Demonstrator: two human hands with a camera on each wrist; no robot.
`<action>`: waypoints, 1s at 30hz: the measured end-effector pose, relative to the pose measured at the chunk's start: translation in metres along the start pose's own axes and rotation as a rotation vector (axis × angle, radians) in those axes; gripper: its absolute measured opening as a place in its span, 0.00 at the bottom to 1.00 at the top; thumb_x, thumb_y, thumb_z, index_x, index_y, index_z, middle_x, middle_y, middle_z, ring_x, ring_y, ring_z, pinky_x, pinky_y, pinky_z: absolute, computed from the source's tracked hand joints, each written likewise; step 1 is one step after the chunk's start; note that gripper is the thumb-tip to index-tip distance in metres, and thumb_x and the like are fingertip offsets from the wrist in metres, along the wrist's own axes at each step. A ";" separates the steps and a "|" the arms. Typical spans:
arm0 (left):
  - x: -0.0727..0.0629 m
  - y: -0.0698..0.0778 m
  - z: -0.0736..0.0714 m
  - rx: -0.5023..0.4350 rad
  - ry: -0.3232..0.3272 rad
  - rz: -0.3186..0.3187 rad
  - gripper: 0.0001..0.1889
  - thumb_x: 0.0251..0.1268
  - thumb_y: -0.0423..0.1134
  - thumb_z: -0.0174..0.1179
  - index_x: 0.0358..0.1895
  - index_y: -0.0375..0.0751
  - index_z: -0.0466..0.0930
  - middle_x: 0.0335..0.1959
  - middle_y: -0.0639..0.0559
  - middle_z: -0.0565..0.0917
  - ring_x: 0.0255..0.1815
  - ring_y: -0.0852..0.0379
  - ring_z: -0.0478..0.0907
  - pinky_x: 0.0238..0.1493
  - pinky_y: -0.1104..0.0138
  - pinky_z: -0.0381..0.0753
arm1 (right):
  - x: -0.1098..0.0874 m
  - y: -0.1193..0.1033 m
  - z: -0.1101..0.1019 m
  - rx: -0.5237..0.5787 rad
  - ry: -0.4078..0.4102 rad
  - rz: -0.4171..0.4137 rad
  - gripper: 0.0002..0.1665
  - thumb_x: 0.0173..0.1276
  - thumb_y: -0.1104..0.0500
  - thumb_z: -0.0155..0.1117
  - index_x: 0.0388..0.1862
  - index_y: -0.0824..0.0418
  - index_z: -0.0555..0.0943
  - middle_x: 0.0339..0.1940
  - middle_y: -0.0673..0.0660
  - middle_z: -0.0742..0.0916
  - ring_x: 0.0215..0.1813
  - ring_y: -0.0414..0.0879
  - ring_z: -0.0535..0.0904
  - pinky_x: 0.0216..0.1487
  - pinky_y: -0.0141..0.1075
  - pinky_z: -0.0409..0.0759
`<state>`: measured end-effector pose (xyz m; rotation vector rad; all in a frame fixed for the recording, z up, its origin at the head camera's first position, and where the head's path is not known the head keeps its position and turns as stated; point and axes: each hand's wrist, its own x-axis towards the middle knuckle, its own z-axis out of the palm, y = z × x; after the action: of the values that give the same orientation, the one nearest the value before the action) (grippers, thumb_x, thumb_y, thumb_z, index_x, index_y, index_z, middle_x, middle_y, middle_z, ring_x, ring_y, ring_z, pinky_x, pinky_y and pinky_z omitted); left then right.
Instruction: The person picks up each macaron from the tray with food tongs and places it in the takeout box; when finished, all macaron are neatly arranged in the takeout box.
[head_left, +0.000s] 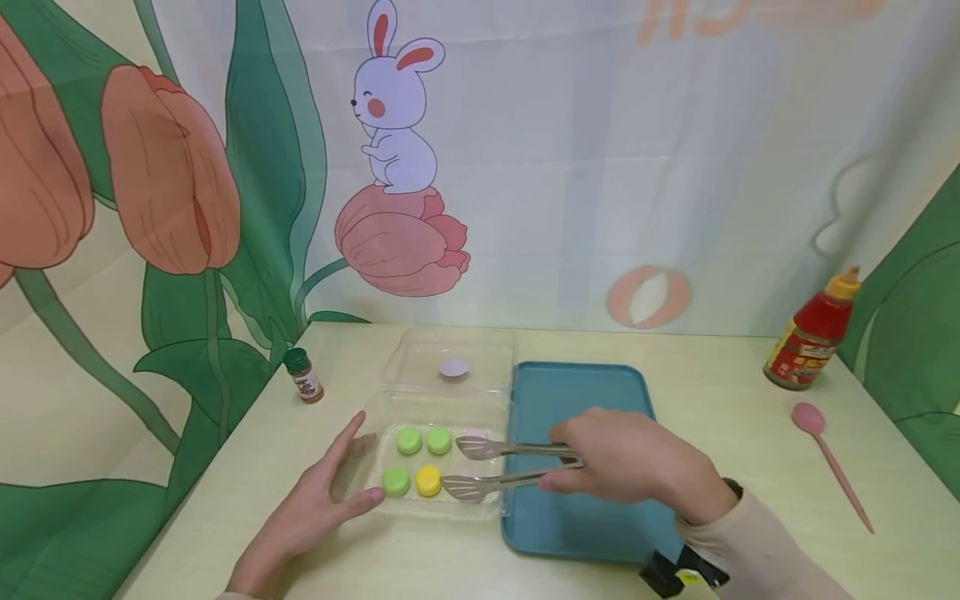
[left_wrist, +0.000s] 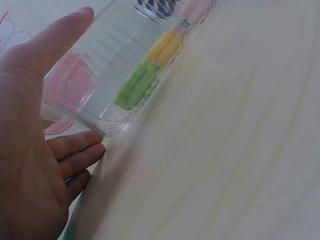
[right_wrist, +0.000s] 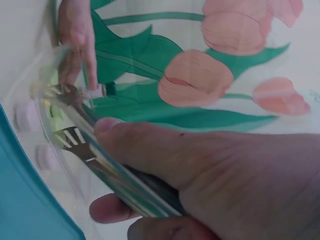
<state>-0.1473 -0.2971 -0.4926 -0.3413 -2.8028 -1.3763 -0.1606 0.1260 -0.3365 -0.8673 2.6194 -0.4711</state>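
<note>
A clear plastic clamshell box (head_left: 480, 510) lies open on the table with its lid (head_left: 450, 346) folded back. Inside sit three green round pieces (head_left: 409, 440) and one yellow piece (head_left: 428, 480). My left hand (head_left: 322, 500) lies flat with straight fingers against the box's left side (left_wrist: 80, 107). My right hand (head_left: 630, 458) grips metal tongs (head_left: 495, 467), whose slotted tips (head_left: 468, 468) are spread apart over the box, just right of the yellow piece. The tongs (right_wrist: 85, 150) hold nothing.
A teal tray (head_left: 577, 517) lies right of the box, under my right hand. A small green-capped spice jar (head_left: 303, 375) stands at back left. A red sauce bottle (head_left: 813, 333) and a pink spoon (head_left: 828, 454) are at the right. A printed backdrop hangs behind.
</note>
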 end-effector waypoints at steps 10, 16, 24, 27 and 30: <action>0.000 0.004 0.001 0.016 -0.006 -0.018 0.57 0.73 0.55 0.75 0.94 0.63 0.43 0.85 0.43 0.72 0.89 0.31 0.58 0.82 0.24 0.53 | -0.028 0.035 -0.005 0.043 0.205 0.062 0.25 0.74 0.30 0.74 0.43 0.48 0.82 0.23 0.44 0.80 0.23 0.40 0.74 0.26 0.37 0.74; -0.002 0.006 0.000 0.016 -0.004 -0.017 0.57 0.74 0.54 0.75 0.94 0.62 0.43 0.85 0.42 0.72 0.89 0.30 0.58 0.82 0.23 0.53 | -0.040 0.054 0.004 0.132 0.446 0.149 0.31 0.74 0.29 0.73 0.52 0.53 0.82 0.19 0.47 0.77 0.20 0.42 0.71 0.22 0.36 0.69; -0.002 0.005 0.000 0.011 -0.008 -0.010 0.57 0.74 0.53 0.75 0.94 0.63 0.42 0.85 0.42 0.71 0.89 0.30 0.57 0.81 0.22 0.52 | -0.055 0.090 0.019 0.231 0.818 0.331 0.34 0.78 0.33 0.72 0.61 0.61 0.79 0.19 0.50 0.74 0.20 0.44 0.69 0.19 0.38 0.65; -0.001 0.004 0.000 0.012 -0.008 -0.006 0.57 0.74 0.53 0.75 0.94 0.63 0.43 0.85 0.42 0.72 0.89 0.30 0.58 0.81 0.22 0.52 | -0.060 0.104 0.025 0.258 0.883 0.428 0.37 0.79 0.34 0.71 0.65 0.63 0.78 0.20 0.51 0.74 0.20 0.45 0.68 0.18 0.38 0.64; -0.001 0.004 0.001 0.013 -0.009 -0.002 0.57 0.74 0.53 0.75 0.94 0.62 0.43 0.85 0.41 0.72 0.89 0.30 0.58 0.81 0.22 0.53 | -0.063 0.116 0.032 0.282 0.917 0.510 0.39 0.79 0.35 0.71 0.69 0.66 0.77 0.21 0.53 0.75 0.21 0.46 0.69 0.18 0.39 0.65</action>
<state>-0.1454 -0.2945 -0.4903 -0.3458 -2.8186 -1.3590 -0.1587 0.2470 -0.3991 0.2039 3.2489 -1.2700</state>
